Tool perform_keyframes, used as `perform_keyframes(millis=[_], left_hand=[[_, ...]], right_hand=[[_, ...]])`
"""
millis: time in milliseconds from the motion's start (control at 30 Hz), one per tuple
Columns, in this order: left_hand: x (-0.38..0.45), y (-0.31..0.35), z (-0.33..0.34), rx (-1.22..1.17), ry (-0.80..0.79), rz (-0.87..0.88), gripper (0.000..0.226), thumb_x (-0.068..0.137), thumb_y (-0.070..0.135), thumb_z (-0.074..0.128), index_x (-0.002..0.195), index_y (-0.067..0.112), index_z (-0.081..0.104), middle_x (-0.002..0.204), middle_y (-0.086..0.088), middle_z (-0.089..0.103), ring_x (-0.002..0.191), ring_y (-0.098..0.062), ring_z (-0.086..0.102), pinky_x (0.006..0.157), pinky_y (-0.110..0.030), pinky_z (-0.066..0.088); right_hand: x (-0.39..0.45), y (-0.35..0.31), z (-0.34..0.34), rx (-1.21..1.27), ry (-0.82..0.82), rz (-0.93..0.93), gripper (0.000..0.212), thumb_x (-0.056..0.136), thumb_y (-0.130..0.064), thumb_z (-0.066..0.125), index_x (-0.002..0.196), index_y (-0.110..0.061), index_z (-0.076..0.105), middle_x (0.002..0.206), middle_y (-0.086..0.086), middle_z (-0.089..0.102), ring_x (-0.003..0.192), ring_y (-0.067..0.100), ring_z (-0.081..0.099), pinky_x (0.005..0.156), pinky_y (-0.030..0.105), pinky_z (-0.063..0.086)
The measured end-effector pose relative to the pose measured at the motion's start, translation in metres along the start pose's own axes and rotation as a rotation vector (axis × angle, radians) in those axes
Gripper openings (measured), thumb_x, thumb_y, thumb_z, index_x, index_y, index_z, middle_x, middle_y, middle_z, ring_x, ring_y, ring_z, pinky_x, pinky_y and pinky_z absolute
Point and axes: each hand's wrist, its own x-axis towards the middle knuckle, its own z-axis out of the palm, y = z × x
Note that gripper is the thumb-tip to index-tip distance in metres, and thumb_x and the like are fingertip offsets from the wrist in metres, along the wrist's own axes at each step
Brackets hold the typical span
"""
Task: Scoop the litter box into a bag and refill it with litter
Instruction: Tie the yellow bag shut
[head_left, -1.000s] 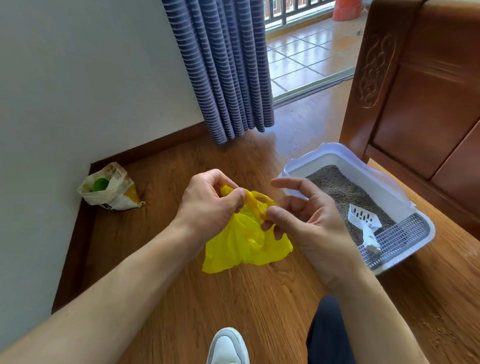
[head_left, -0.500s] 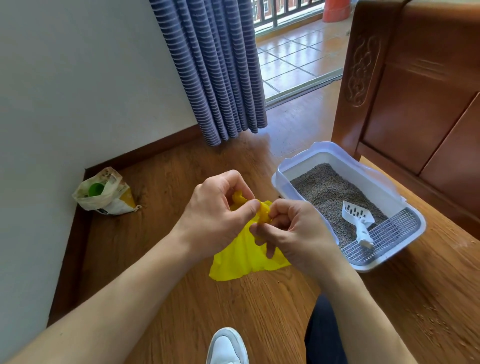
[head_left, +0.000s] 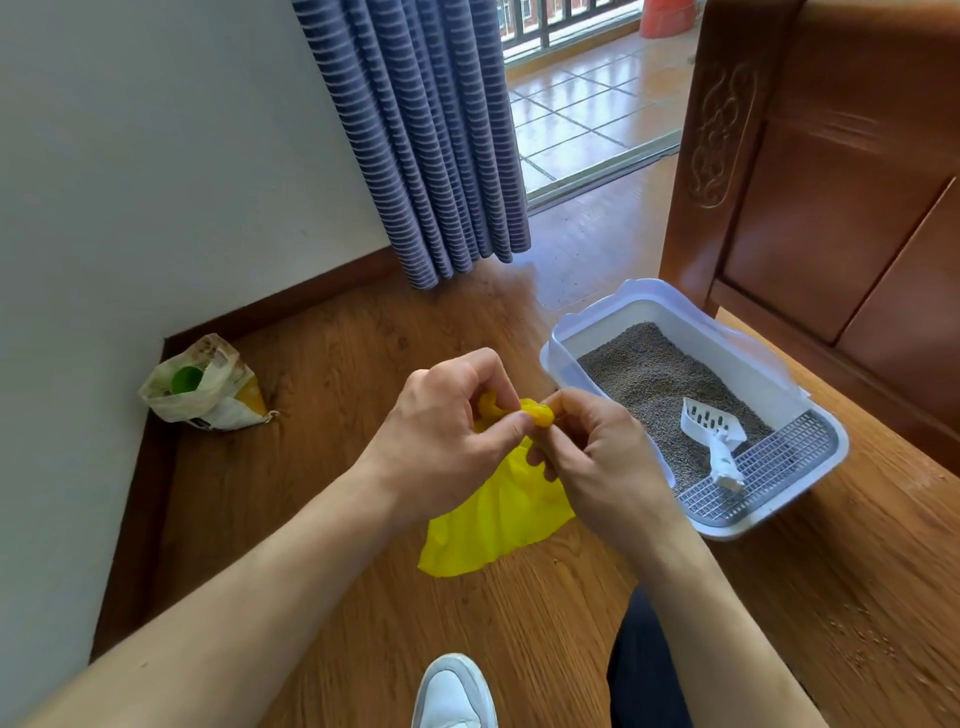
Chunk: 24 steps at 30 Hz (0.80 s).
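A yellow plastic bag (head_left: 493, 525) hangs between my hands above the wooden floor. My left hand (head_left: 447, 431) pinches its bunched top from the left, and my right hand (head_left: 597, 467) pinches the same knot of plastic from the right. To the right stands a white litter box (head_left: 566, 358) filled with grey litter (head_left: 649, 379). A white slotted scoop (head_left: 711, 436) lies in it, its handle resting on the grey grate at the near end. A litter bag (head_left: 208, 389) with a green cap leans in the wall corner at left.
A carved wooden cabinet (head_left: 831, 182) stands right behind the litter box. A striped blue curtain (head_left: 426, 140) hangs at the back beside a balcony doorway. My white shoe (head_left: 452, 696) and dark trouser leg (head_left: 639, 670) are at the bottom.
My hands have closed together on the top of the yellow bag, twisting its handles into a tight bunch. The litter box and scoop stay put.
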Motion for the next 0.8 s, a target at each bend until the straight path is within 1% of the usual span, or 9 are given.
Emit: perform_keyframes(millis=[67,133,200,300,433,567,633,700,800], left_hand=[[0.000,-0.004,-0.002,0.008,-0.011,-0.004,0.017,0.087,0.027,0.077,0.080,0.019,0.063,0.071,-0.006,0.062,0.063,-0.025,0.057,0.054,-0.044,0.049],[-0.001,-0.008,-0.004,0.012,-0.026,-0.015,0.016,0.086,0.027,0.077,0.081,0.020,0.063,0.072,-0.006,0.062,0.064,-0.024,0.056,0.054,-0.041,0.048],[-0.001,-0.011,-0.006,0.007,-0.054,-0.021,0.016,0.086,0.025,0.078,0.080,0.021,0.063,0.073,-0.005,0.062,0.066,-0.022,0.055,0.055,-0.035,0.046],[-0.003,-0.014,-0.008,-0.005,-0.108,-0.017,0.017,0.084,0.021,0.079,0.080,0.023,0.062,0.074,-0.001,0.062,0.068,-0.020,0.056,0.059,-0.034,0.047],[-0.005,-0.014,-0.009,0.076,-0.170,0.001,0.020,0.080,0.017,0.082,0.078,0.024,0.063,0.072,0.002,0.061,0.062,-0.009,0.051,0.056,-0.020,0.041],[-0.005,-0.017,-0.007,0.106,-0.214,0.015,0.021,0.078,0.017,0.083,0.078,0.023,0.062,0.073,-0.002,0.061,0.065,-0.015,0.052,0.058,-0.030,0.045],[-0.004,-0.018,-0.007,0.106,-0.214,0.006,0.022,0.079,0.019,0.083,0.078,0.023,0.061,0.073,-0.004,0.061,0.064,-0.016,0.051,0.057,-0.032,0.045],[-0.003,-0.018,-0.006,0.110,-0.207,-0.004,0.022,0.082,0.021,0.081,0.078,0.023,0.059,0.072,-0.004,0.060,0.059,-0.013,0.046,0.054,-0.027,0.042],[-0.001,-0.018,-0.008,0.109,-0.185,-0.041,0.021,0.090,0.031,0.072,0.082,0.020,0.057,0.070,-0.009,0.060,0.055,-0.010,0.042,0.050,-0.025,0.037]], right_hand=[[0.002,-0.001,-0.001,0.090,-0.075,0.006,0.017,0.093,-0.005,0.057,0.085,-0.016,0.068,0.071,0.002,0.070,0.062,0.011,0.060,0.059,0.027,0.049],[0.004,-0.005,-0.003,0.235,-0.104,0.046,0.019,0.091,-0.006,0.053,0.090,-0.013,0.070,0.075,0.004,0.070,0.065,0.011,0.059,0.054,0.017,0.044],[0.006,-0.008,-0.005,0.372,-0.099,0.086,0.018,0.092,-0.013,0.054,0.089,-0.008,0.071,0.072,0.004,0.068,0.065,0.014,0.057,0.051,0.012,0.040],[0.006,-0.006,-0.003,0.383,-0.090,0.089,0.020,0.096,-0.019,0.061,0.085,-0.003,0.069,0.067,0.001,0.064,0.059,0.010,0.055,0.050,0.011,0.038],[0.005,0.000,-0.004,0.367,-0.162,0.122,0.009,0.090,-0.009,0.068,0.085,-0.002,0.066,0.068,0.009,0.064,0.060,0.013,0.058,0.047,0.021,0.040],[0.006,0.002,-0.008,0.346,-0.225,0.189,0.008,0.094,-0.007,0.062,0.087,-0.003,0.060,0.066,0.006,0.060,0.063,0.018,0.057,0.046,0.025,0.038],[0.007,0.003,-0.005,0.305,-0.185,0.207,0.011,0.098,-0.011,0.057,0.087,-0.009,0.057,0.065,0.005,0.056,0.063,0.019,0.053,0.046,0.024,0.035],[0.007,0.004,-0.001,0.294,-0.100,0.218,0.014,0.100,-0.014,0.054,0.087,-0.011,0.055,0.066,0.006,0.055,0.062,0.021,0.050,0.044,0.023,0.034],[0.010,0.007,0.002,0.312,0.007,0.236,0.016,0.102,-0.019,0.050,0.088,-0.010,0.053,0.069,0.005,0.052,0.050,0.016,0.049,0.041,0.019,0.034]])
